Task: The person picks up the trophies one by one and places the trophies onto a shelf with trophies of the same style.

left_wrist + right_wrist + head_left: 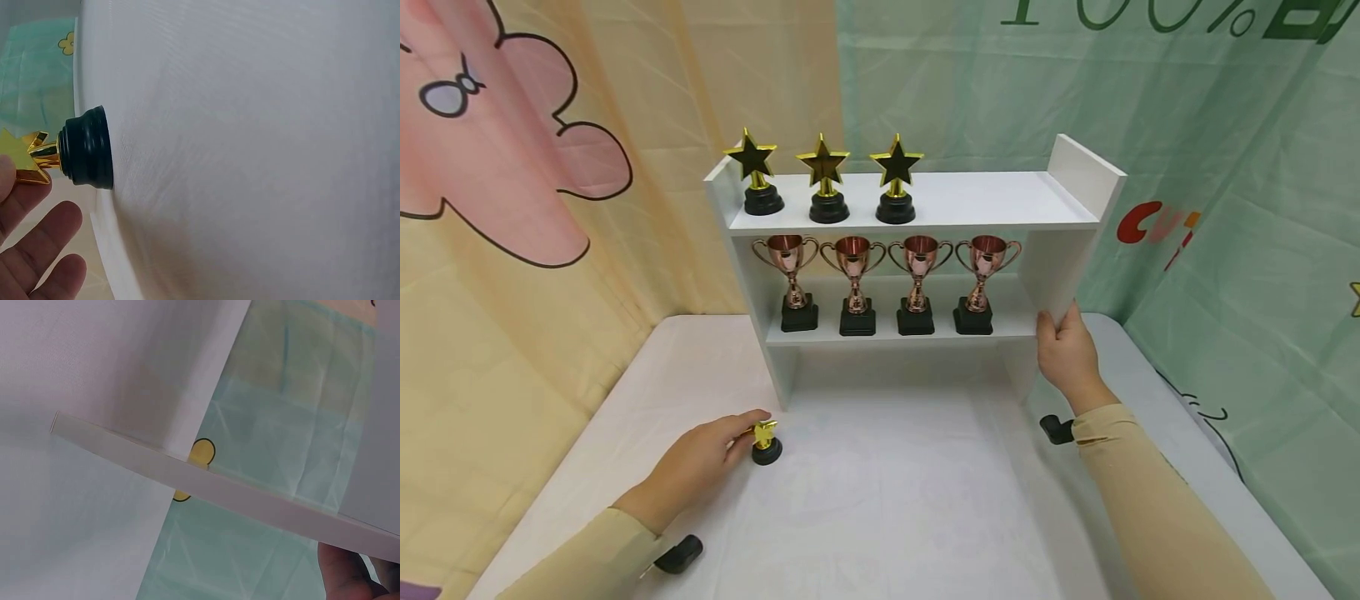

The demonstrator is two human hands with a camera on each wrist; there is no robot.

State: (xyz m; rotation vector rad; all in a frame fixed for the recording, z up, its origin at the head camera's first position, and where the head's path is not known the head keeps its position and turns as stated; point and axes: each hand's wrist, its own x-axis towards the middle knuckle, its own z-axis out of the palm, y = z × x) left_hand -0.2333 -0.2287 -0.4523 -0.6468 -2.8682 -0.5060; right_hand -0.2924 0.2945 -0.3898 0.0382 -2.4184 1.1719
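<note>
My left hand (696, 467) pinches the gold star of a small star trophy (767, 451) at the left of the table, in front of the shelf. In the left wrist view the dark round base of this trophy (87, 150) stands against the white tabletop, thumb and forefinger at the star, other fingers loosely bent. My right hand (1071, 358) grips the right side panel of the white shelf (985, 197). The right wrist view shows the panel's edge (262, 506) with part of the right hand (347, 572) at it; most of that hand is out of frame.
Three star trophies (827, 207) stand on the top board's left part. Several copper-coloured cup trophies (855, 321) line the middle board. The white table (880, 500) extends in front. Printed curtains (1225, 208) hang behind and at both sides.
</note>
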